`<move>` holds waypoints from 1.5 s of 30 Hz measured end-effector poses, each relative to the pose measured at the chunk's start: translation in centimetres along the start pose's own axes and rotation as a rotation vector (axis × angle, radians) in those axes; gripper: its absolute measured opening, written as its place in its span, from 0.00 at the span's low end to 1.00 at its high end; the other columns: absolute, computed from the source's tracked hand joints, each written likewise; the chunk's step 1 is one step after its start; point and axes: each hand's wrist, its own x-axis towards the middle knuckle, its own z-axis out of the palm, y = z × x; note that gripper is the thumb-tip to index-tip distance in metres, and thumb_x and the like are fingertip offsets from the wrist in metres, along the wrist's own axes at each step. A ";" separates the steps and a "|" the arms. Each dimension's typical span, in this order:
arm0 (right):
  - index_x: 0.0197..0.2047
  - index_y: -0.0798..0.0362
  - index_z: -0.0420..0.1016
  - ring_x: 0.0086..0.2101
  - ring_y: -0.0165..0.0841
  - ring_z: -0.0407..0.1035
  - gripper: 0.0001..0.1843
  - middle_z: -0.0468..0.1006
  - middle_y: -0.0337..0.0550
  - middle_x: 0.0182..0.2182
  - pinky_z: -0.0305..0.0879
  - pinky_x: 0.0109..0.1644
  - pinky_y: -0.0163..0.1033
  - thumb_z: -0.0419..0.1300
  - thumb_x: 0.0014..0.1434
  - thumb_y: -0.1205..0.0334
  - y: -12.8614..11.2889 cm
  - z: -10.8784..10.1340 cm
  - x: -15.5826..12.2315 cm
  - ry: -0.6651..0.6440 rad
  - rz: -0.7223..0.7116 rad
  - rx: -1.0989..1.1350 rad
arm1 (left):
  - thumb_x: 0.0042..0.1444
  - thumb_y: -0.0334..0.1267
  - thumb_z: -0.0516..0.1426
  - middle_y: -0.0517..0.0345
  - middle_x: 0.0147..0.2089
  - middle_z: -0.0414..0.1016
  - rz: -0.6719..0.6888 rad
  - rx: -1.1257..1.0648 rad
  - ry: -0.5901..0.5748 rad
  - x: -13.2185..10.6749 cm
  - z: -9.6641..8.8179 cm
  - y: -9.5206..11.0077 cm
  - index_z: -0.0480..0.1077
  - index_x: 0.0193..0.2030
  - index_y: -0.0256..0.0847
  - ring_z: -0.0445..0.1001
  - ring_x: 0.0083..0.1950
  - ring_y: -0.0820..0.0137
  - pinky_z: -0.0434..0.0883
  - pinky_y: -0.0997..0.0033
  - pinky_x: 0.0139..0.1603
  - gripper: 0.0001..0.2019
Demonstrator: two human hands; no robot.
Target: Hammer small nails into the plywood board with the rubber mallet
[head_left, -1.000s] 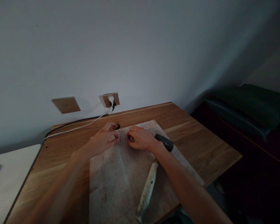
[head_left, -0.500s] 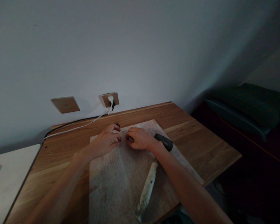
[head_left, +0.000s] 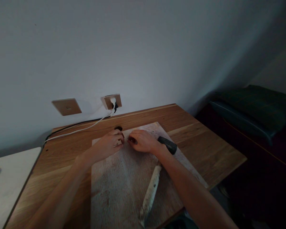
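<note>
My left hand (head_left: 111, 142) is over the far part of a wooden board (head_left: 119, 187), its fingers curled in with the tips together. Just to its right, my right hand (head_left: 143, 141) has thumb and fingers pinched close to the board. The fingertips of both hands nearly meet; whatever small thing they may hold is hidden or too small to make out. A hammer with a black head (head_left: 167, 145) and a worn pale handle (head_left: 150, 194) lies on the board, partly covered by my right forearm.
Under the board is a wooden table (head_left: 212, 156). A dark oval spot (head_left: 118, 128) shows behind my left hand. White and black cables (head_left: 85, 128) run to a wall socket (head_left: 112, 101). A white surface (head_left: 11, 181) stands at left, a dark green cushion (head_left: 252, 108) at right.
My left hand's fingers have drawn together and lowered slightly, uncovering more of the dark oval spot behind them. My right hand has barely shifted; the hammer and board are unmoved.
</note>
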 end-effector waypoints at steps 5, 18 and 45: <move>0.40 0.55 0.82 0.36 0.36 0.78 0.03 0.85 0.43 0.34 0.71 0.44 0.41 0.66 0.68 0.67 -0.3 -0.5 0.0 0.049 0.022 0.099 | 0.65 0.37 0.57 0.60 0.34 0.79 -0.109 0.001 -0.021 0.0 0.2 -0.1 0.75 0.44 0.45 0.78 0.34 0.66 0.72 0.67 0.41 0.06; 0.46 0.54 0.86 0.38 0.33 0.81 0.13 0.89 0.44 0.40 0.71 0.46 0.36 0.65 0.62 0.77 0.1 -0.3 0.3 0.114 0.006 0.396 | 0.62 0.34 0.59 0.59 0.39 0.81 -0.067 0.033 -0.011 -0.1 0.0 -0.5 0.75 0.42 0.45 0.80 0.39 0.64 0.72 0.65 0.44 0.04; 0.46 0.53 0.88 0.38 0.34 0.82 0.14 0.89 0.45 0.41 0.72 0.45 0.37 0.68 0.61 0.78 0.4 0.3 0.3 0.070 -0.017 0.468 | 0.65 0.36 0.58 0.59 0.41 0.84 -0.098 -0.119 0.050 0.1 0.5 0.5 0.66 0.46 0.47 0.84 0.41 0.62 0.76 0.62 0.44 0.05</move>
